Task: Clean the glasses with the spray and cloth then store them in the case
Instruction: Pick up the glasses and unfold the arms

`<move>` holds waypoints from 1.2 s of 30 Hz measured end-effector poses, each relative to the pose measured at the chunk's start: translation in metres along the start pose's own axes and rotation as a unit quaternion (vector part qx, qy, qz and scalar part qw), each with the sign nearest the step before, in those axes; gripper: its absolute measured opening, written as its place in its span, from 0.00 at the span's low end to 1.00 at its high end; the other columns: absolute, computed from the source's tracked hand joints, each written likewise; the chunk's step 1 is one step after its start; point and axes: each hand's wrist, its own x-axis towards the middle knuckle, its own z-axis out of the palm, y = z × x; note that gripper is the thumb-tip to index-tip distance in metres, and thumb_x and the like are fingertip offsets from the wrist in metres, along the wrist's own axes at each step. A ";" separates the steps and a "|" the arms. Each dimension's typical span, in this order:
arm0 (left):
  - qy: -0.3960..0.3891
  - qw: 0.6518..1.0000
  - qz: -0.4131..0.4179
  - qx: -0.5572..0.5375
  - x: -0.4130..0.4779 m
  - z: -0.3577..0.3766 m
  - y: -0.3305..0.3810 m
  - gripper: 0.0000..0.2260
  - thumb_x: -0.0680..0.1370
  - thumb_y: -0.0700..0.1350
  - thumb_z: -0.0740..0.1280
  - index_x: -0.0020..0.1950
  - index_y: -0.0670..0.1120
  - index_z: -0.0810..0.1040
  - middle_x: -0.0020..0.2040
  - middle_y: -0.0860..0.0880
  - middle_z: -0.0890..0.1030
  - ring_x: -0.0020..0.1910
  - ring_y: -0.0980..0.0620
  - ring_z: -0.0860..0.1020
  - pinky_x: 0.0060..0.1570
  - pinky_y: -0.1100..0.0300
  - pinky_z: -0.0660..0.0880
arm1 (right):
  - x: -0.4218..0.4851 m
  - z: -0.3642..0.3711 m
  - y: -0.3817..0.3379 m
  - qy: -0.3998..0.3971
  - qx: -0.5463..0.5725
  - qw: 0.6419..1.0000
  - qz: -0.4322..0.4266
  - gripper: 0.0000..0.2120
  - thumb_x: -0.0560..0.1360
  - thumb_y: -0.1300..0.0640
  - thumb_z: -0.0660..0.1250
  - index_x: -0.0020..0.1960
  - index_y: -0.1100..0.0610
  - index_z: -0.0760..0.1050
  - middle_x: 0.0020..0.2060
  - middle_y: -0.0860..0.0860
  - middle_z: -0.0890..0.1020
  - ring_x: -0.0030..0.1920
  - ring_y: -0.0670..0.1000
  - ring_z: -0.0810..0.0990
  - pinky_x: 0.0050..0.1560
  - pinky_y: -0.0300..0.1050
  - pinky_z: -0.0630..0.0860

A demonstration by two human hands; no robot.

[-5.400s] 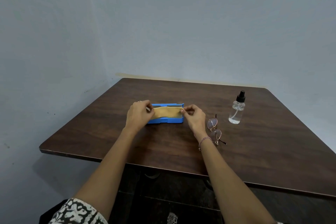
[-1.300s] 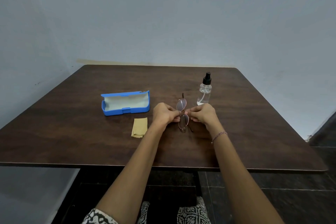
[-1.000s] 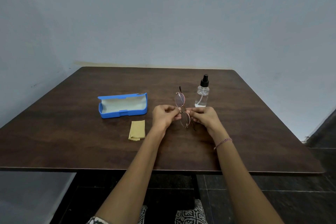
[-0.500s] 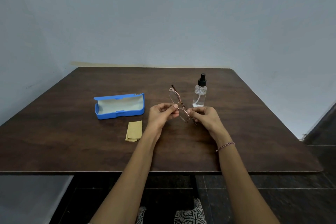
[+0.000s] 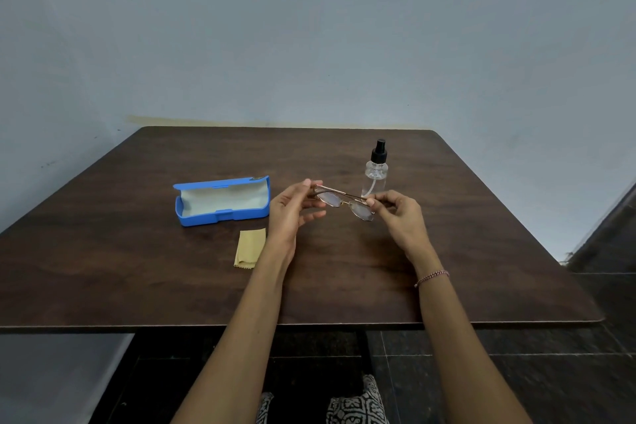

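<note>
We hold the glasses (image 5: 344, 201) above the table (image 5: 481, 251), our left hand (image 5: 292, 210) pinching one end of the frame and our right hand (image 5: 399, 213) pinching the other, lenses tilted down toward us. The spray bottle (image 5: 375, 170) stands upright just behind them. The blue case (image 5: 222, 201) lies open to our left, with the yellow cloth (image 5: 249, 248) flat on the table just in front of it.
</note>
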 end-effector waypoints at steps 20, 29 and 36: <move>0.038 0.997 -0.062 0.027 0.006 -0.004 -0.003 0.05 0.76 0.40 0.68 0.41 0.43 0.82 0.34 0.48 0.83 0.35 0.56 0.82 0.34 0.66 0.78 | -0.005 -0.014 -0.002 -0.035 0.096 0.994 0.047 0.12 0.79 0.51 0.62 0.47 0.52 0.83 0.50 0.52 0.81 0.46 0.44 0.77 0.44 0.27 0.70; -0.012 0.998 -0.058 0.024 0.006 -0.005 -0.004 0.08 0.78 0.40 0.66 0.40 0.42 0.80 0.32 0.49 0.83 0.34 0.57 0.82 0.33 0.64 0.79 | -0.007 -0.021 0.001 -0.116 0.102 0.985 0.077 0.12 0.77 0.52 0.64 0.47 0.58 0.82 0.36 0.54 0.73 0.37 0.47 0.67 0.42 0.37 0.64; -0.076 0.992 -0.062 0.083 0.005 -0.008 -0.002 0.08 0.79 0.43 0.64 0.44 0.42 0.82 0.36 0.48 0.84 0.39 0.57 0.82 0.34 0.62 0.79 | -0.007 -0.023 0.001 -0.111 0.133 0.982 0.075 0.11 0.78 0.56 0.64 0.49 0.62 0.81 0.47 0.58 0.80 0.44 0.47 0.74 0.49 0.37 0.68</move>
